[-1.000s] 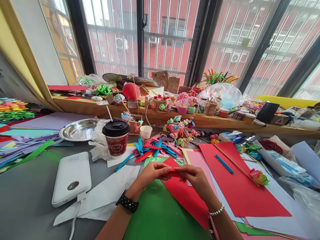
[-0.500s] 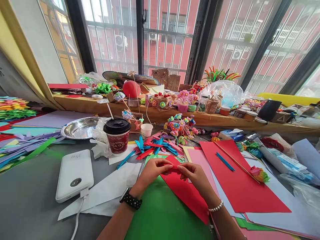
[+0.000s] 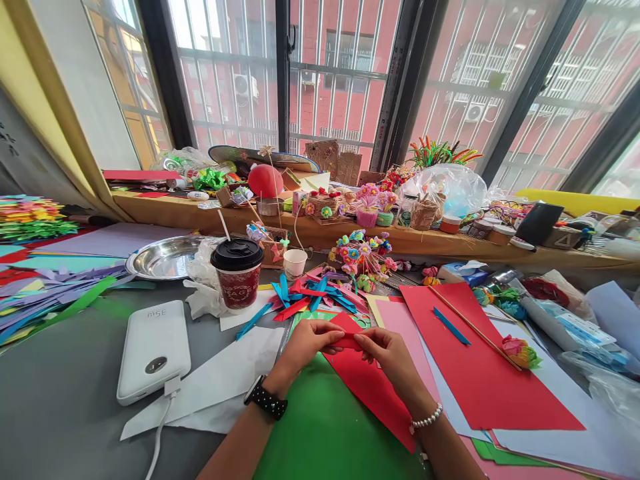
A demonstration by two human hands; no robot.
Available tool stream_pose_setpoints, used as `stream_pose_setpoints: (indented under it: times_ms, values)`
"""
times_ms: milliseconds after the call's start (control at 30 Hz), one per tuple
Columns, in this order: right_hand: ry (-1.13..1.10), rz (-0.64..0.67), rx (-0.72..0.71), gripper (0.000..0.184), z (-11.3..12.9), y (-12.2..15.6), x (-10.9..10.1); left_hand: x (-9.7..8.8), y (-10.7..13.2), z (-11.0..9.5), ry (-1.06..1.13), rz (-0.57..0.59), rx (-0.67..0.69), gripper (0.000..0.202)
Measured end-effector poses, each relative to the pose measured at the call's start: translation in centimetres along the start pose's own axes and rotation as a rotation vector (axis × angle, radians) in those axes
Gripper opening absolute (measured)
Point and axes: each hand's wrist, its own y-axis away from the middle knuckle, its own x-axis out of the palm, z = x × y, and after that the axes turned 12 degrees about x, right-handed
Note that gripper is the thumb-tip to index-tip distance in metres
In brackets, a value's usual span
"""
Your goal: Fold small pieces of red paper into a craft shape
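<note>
Between my two hands is a small folded piece of red paper (image 3: pixel 349 341). My left hand (image 3: pixel 311 341) pinches its left end, thumb against fingers. My right hand (image 3: pixel 383 345) pinches its right end the same way. Below them a longer red paper strip (image 3: pixel 375 393) lies slantwise on a green sheet (image 3: pixel 325 427). Just beyond my hands is a pile of folded red, blue and pink paper pieces (image 3: pixel 315 293). A watch is on my left wrist and a beaded bracelet on my right.
On the left are a white power bank (image 3: pixel 154 350) with a cable, a lidded coffee cup (image 3: pixel 237 273) and a metal dish (image 3: pixel 163 260). A paper cup (image 3: pixel 295 263) stands behind the pile. On the right, a large red sheet (image 3: pixel 493 360) carries a stick with a paper flower (image 3: pixel 521 351).
My hands keep their pinch on the red paper, with only a slight shift of the fingers and right wrist. The whole view has moved slightly.
</note>
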Motion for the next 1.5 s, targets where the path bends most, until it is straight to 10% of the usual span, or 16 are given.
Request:
stream_pose_setpoints:
  times_ms: [1500]
  values:
    - [0.059, 0.052, -0.005, 0.025, 0.16, 0.19, -0.09, 0.17, 0.34, 0.01, -0.101, 0.134, 0.1, 0.026]
